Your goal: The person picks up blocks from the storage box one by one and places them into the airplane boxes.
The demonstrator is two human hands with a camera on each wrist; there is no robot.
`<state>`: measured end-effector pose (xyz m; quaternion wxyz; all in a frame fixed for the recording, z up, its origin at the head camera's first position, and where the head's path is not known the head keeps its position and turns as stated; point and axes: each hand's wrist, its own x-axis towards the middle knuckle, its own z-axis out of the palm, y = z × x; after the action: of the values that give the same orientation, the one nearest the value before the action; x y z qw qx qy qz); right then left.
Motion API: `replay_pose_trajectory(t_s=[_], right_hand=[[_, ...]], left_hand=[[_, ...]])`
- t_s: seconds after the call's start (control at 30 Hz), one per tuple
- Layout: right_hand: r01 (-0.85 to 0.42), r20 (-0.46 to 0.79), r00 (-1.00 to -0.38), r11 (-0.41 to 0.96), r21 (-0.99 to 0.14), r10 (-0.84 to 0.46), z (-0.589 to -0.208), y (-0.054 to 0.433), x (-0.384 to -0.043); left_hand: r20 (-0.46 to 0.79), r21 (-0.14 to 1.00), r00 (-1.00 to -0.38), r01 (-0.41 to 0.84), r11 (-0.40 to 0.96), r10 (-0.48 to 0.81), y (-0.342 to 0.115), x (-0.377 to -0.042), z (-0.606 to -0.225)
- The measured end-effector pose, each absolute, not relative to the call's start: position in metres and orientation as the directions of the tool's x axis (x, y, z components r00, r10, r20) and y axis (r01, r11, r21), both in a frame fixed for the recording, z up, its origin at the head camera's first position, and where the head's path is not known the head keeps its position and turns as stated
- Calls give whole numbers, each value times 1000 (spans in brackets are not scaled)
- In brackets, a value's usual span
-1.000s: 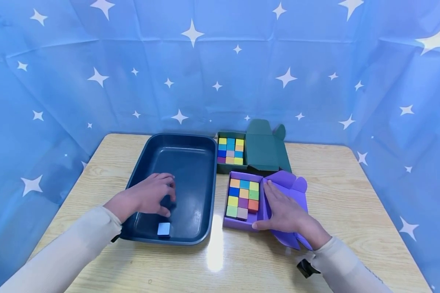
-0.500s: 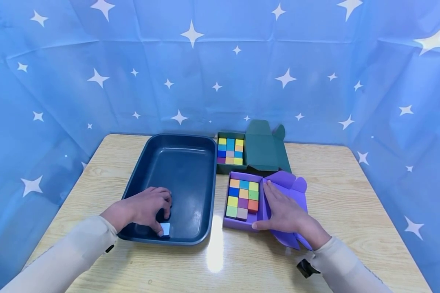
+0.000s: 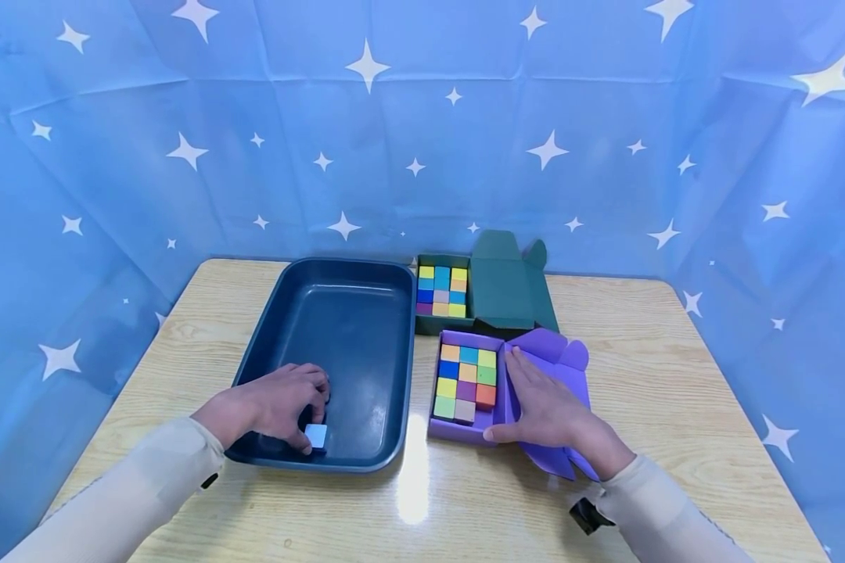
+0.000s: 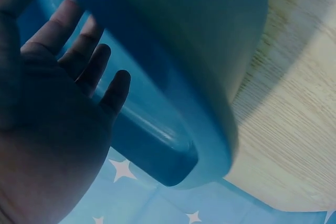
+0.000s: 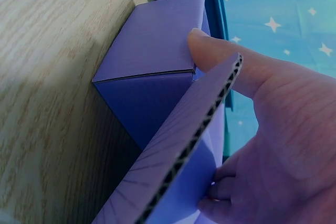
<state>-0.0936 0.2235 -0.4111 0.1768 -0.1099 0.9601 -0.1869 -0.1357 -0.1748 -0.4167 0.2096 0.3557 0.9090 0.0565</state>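
In the head view my left hand (image 3: 285, 403) reaches into the dark blue tray (image 3: 407, 367) and pinches a light blue block (image 3: 315, 435) near the tray's front. Thumb and a finger sit at the block's sides; the left wrist view shows the fingers (image 4: 118, 90) over the tray, with the block hidden. My right hand (image 3: 552, 407) lies with extended fingers along the opened lid of the purple cardboard box (image 3: 458, 432). Its thumb (image 5: 202, 43) touches the box's edge in the right wrist view. Several coloured blocks (image 3: 467, 392) sit in rows inside this box, with a gap at its front right corner.
Behind the purple box stands an open dark green box (image 3: 445, 324) holding more coloured blocks, its lid (image 3: 503, 285) folded out to the right. Everything rests on a wooden table (image 3: 641, 367). A blue starred cloth (image 3: 422, 117) hangs around the back and sides.
My left hand has moved down and slightly left to the light blue block and closed thumb and finger on it. The block has shifted slightly upward in view. My right hand stays in place.
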Motion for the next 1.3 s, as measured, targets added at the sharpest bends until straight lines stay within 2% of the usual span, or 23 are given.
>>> replay_pose_trajectory(t_s=[0.23,0.4,0.7,1.0,1.3], right_hand=[[-147,-295,-915,907,-394,-276,-412,224,-93],[-151,-293,-914,906,-396,-280,-412,225,-93],[-143,-300,-914,907,-395,-274,-413,226,-93],[-142,-303,-913,910,-390,-273,-413,223,-94],[-137,-307,-913,912,-388,-268,-412,224,-94]], left_hand=[[-263,275,-664,643,714,700,-174,-139,-417],[-207,245,-665,675,696,717,-166,-146,-407],[-61,178,-683,710,681,728,-120,-163,-370],[-84,139,-588,793,594,805,-57,-166,-352],[-87,155,-544,820,551,834,-25,-171,-362]])
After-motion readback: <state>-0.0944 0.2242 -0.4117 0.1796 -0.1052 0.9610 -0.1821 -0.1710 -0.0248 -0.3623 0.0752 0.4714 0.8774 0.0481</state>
